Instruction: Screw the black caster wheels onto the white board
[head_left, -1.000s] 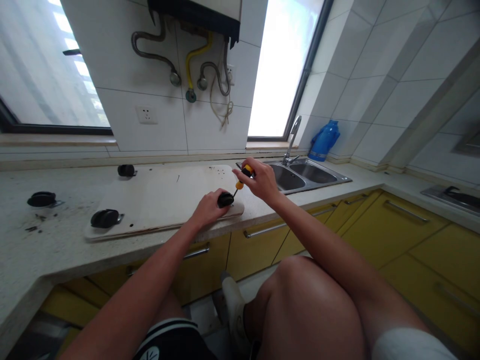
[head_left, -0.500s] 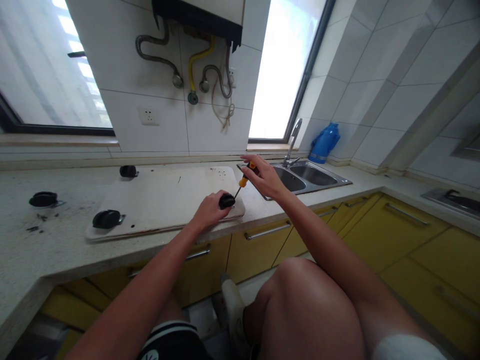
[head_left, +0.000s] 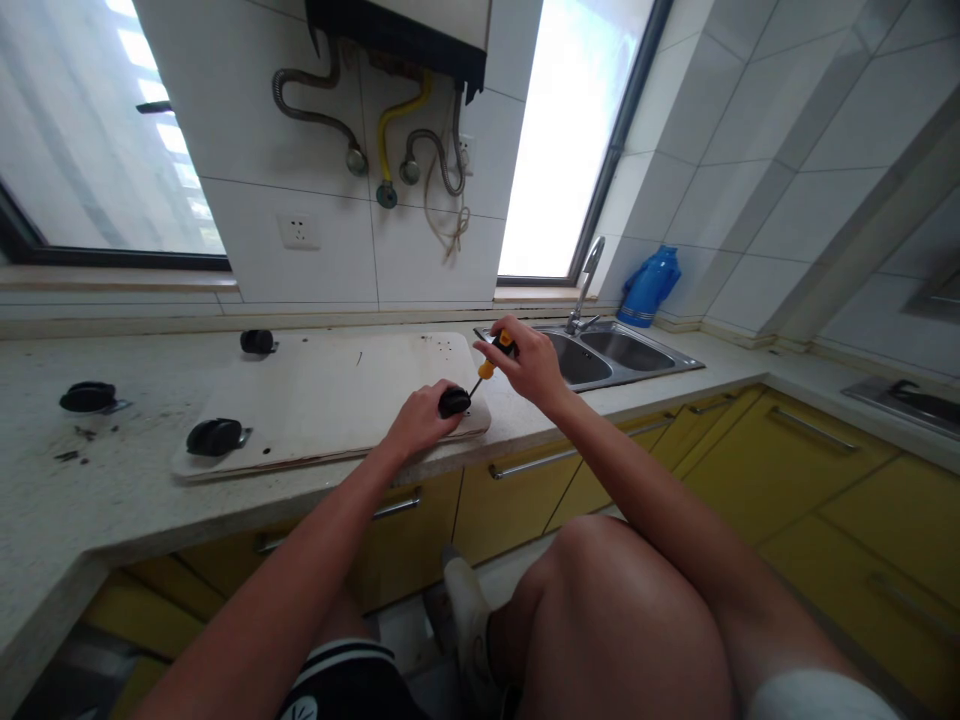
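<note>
My left hand [head_left: 421,418] is closed round a black caster wheel [head_left: 454,402] at the right front corner of a white board [head_left: 337,385]. In my right hand [head_left: 529,358] is a screwdriver [head_left: 487,369] with a yellow and black handle, tilted, its shaft reaching down beside the caster. The tip meets the caster's mounting plate, too small to make out clearly. Two more casters stand on the board's left part, one at the back [head_left: 257,342] and one at the front [head_left: 215,437]. Another loose caster [head_left: 88,397] lies on the counter, left of the board.
Dark debris [head_left: 75,456] is scattered on the counter [head_left: 135,510] at left. A double steel sink [head_left: 630,350] with a tap [head_left: 589,285] is at right, a blue container [head_left: 651,287] behind it. My knee [head_left: 600,570] is in front of the yellow cabinets [head_left: 517,500].
My right hand has turned about the screwdriver handle, its fingers now placed differently. The left hand and caster stay where they were.
</note>
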